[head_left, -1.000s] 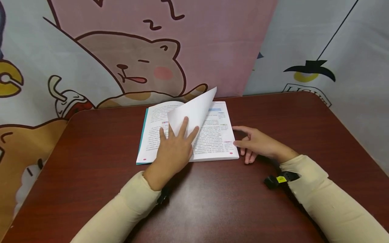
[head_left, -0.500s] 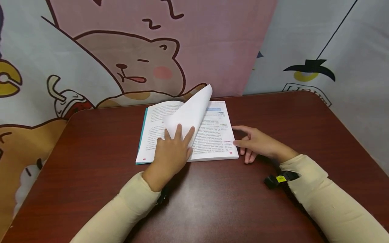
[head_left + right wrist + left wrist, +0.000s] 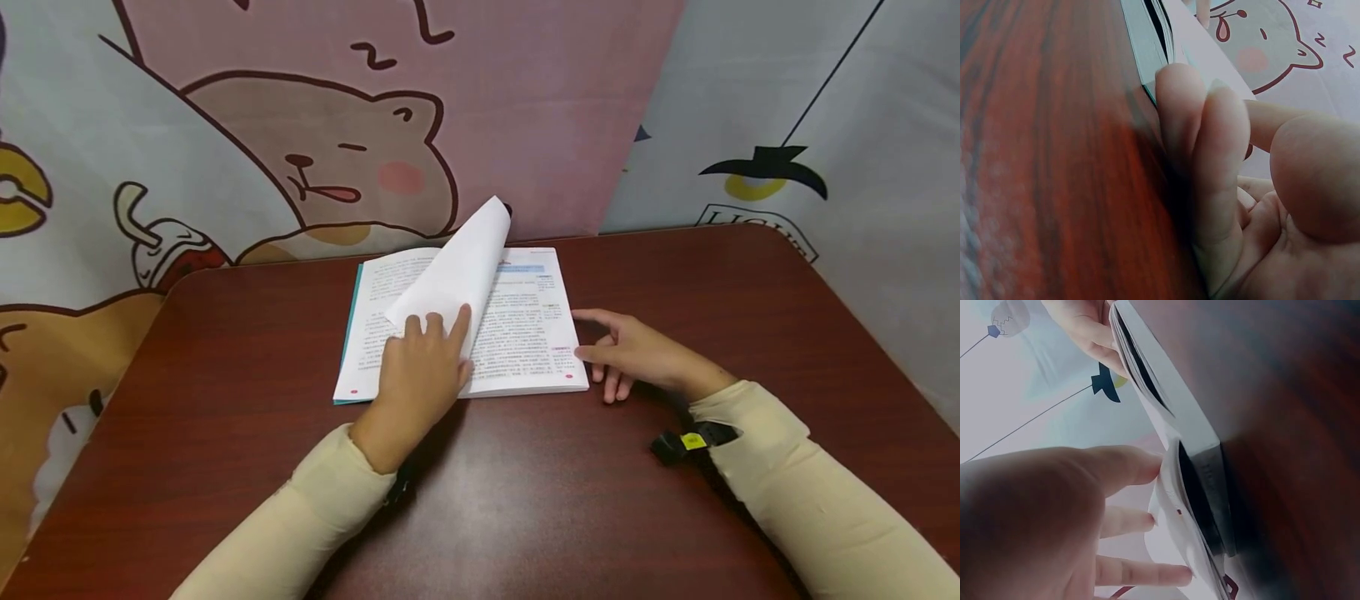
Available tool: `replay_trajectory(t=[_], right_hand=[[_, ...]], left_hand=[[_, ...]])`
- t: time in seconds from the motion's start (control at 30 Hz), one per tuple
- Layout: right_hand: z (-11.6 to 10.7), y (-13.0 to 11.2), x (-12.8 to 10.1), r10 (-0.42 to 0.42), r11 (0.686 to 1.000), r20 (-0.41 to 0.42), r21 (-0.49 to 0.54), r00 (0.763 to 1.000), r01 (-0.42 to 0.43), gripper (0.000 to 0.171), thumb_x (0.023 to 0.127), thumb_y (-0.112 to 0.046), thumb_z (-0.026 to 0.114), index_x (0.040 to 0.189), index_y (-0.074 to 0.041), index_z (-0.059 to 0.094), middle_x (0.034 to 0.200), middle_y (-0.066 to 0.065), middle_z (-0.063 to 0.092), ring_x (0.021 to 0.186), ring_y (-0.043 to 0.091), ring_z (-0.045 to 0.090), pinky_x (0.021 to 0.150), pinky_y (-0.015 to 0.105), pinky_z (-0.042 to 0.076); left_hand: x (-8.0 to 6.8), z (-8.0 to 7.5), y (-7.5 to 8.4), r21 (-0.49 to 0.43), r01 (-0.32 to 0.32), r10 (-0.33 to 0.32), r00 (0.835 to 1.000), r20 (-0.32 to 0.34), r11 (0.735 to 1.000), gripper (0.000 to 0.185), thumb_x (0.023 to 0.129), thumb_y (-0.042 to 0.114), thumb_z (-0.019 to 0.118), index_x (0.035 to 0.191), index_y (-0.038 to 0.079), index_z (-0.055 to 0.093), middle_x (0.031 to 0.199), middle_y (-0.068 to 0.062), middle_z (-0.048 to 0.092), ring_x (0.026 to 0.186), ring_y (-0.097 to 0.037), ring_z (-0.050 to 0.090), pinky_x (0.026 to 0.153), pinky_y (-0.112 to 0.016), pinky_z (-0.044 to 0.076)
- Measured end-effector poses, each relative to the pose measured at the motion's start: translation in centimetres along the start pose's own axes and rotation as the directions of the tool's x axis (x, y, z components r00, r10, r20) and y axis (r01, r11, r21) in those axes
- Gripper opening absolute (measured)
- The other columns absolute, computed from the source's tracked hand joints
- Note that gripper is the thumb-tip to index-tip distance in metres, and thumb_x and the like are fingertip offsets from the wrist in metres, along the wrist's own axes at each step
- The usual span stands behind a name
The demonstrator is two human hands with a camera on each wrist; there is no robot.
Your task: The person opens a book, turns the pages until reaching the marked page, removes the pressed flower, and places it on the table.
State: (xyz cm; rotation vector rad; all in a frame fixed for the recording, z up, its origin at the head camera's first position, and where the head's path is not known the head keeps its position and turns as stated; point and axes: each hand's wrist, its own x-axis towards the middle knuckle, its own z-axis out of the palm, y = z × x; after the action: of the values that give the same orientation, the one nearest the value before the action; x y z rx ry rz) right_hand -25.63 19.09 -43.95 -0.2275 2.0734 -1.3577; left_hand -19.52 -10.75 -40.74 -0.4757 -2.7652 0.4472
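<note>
An open book with printed pages and a teal cover edge lies on the table. One white page stands curled up, folded over toward the left half. My left hand rests on the lower left of this page, index finger pointing forward along it and the other fingers slightly bent. Thumb and fingers touch the paper in the left wrist view, beside the page stack. At the book's right edge is my right hand, thumb and index finger touching the margin. Its lower fingers hang loosely bent beside the book's corner.
The dark red-brown table spreads around the book. Behind its far edge hangs a cloth backdrop with cartoon animals. A black wrist strap device sits under the right sleeve cuff.
My left hand has drawn slightly left and back, its fingers closer together. The curled page has swung left with it, uncovering more of the right-hand page. The right hand stays put.
</note>
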Motion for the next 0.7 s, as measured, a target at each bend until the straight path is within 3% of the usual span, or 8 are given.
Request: replay_trajectory(t=[0.17,0.3,0.7], right_hand=[[-0.03,0.11,0.02,-0.003,1.000,0.000,0.001,1.000,0.003,0.074,0.098,-0.023,0.064,0.159,-0.018,0.021,0.074,0.013,0.062,0.051,0.025,0.068,0.048,0.042,0.057],[-0.01,0.08,-0.01,-0.001,1.000,0.000,0.000,1.000,0.001,0.074,0.099,-0.023,0.064,0.159,-0.018,0.021,0.074,0.013,0.062,0.051,0.025,0.068,0.049,0.042,0.057],[-0.05,0.03,0.01,-0.012,1.000,-0.001,-0.010,1.000,0.012,0.074,0.099,-0.023,0.063,0.159,-0.018,0.021,0.073,0.013,0.062,0.051,0.026,0.068,0.048,0.042,0.057]], left_hand=[[0.32,0.07,-0.16,-0.052,-0.027,0.027,1.000,-0.010,0.998,0.070,0.089,0.048,0.068,0.149,0.021,0.048,0.133,-0.015,0.061,0.118,-0.033,0.057,0.087,-0.050,0.049],[0.41,0.20,-0.24,-0.067,-0.052,0.050,0.998,-0.023,0.996,0.068,0.090,0.046,0.068,0.150,0.020,0.047,0.147,-0.015,0.052,0.133,-0.038,0.050,0.096,-0.052,0.048],[0.30,0.40,-0.35,-0.122,-0.079,0.071,0.995,-0.071,0.989,0.059,0.088,0.037,0.071,0.142,0.018,0.056,0.146,-0.019,0.054,0.130,-0.045,0.053,0.095,-0.053,0.051]])
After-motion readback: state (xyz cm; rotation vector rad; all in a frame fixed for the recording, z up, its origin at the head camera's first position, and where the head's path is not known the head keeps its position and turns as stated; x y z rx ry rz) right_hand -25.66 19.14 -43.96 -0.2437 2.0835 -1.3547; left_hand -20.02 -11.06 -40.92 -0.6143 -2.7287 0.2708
